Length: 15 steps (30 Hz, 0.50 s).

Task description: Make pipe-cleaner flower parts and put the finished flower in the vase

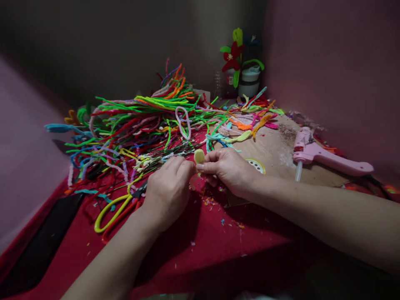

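Between the thumb and fingers of my right hand [231,171] is a pale yellow pipe cleaner piece [199,156], its rounded, petal-like end standing up above the fingertips. My left hand [170,189] is closed right beside it, knuckles up, with its fingertips meeting the right hand's. Whatever the left fingers grip is hidden behind the back of that hand. Scissors [114,214] with yellow and orange handles lie on the red cloth next to my left wrist. Thin dark green stems [170,152] with pale tips lie just beyond the hands.
A large heap of colored pipe cleaners [146,112] fills the back left. On a brown board [268,152] to the right rests a pink glue gun [328,156]. Pipe cleaner flowers [231,56] stand behind, by a lidded container [249,81]. Scraps litter the red cloth [200,237].
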{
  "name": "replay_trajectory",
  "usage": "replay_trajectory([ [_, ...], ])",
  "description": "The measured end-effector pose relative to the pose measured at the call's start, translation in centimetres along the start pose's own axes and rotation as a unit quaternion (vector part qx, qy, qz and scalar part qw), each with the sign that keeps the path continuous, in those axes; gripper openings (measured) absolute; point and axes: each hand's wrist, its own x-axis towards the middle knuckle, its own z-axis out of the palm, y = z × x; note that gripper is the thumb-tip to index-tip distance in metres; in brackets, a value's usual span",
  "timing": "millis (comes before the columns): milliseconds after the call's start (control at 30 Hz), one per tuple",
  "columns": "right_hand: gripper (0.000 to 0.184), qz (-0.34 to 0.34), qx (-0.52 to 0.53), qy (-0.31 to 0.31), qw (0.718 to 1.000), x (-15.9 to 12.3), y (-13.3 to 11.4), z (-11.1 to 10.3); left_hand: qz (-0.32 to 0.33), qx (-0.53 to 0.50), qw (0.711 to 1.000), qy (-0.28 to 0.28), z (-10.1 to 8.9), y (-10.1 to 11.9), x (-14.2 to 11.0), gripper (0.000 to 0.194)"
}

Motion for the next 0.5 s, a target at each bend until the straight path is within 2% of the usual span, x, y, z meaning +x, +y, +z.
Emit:
replay_trajectory([
  [67, 0.026, 0.002, -0.01, -0.003, 1.0, 0.0, 0.0, 0.0, 0.063, 0.08, 0.994, 0.037, 0.3, 0.0, -0.2, 0.019],
  [100, 0.026, 0.002, -0.003, -0.002, 1.0, 0.1, 0.0, 0.0, 0.065, 0.078, 0.994, 0.044, 0.3, 0.0, -0.2, 0.018],
  [133, 0.026, 0.002, 0.012, 0.0, 1.0, 0.1, 0.0, 0.0, 0.044, 0.05, 0.996, 0.051, 0.3, 0.0, -0.1, 0.016],
  [200, 0.024, -0.005, 0.054, 0.007, 0.998, 0.2, -0.1, 0.0, -0.053, -0.078, 0.994, 0.058, 0.0, 0.1, 0.1, 0.009],
  [233, 0.024, -0.012, 0.079, 0.005, 0.997, 0.2, -0.2, 0.0, -0.113, -0.165, 0.978, 0.052, -0.1, 0.2, 0.3, 0.009],
  [333, 0.02, -0.031, 0.12, 0.001, 0.992, 0.3, -0.3, 0.0, -0.242, -0.381, 0.892, -0.021, -0.4, 0.7, 0.8, 0.016],
  [400, 0.021, -0.039, 0.116, 0.009, 0.992, 0.3, -0.2, 0.0, -0.278, -0.437, 0.853, -0.066, -0.2, 1.1, 0.9, 0.017],
  [500, 0.019, -0.06, 0.101, 0.013, 0.993, 0.2, 0.0, 0.2, -0.315, -0.483, 0.811, -0.094, 0.5, 1.9, 0.9, 0.018],
])
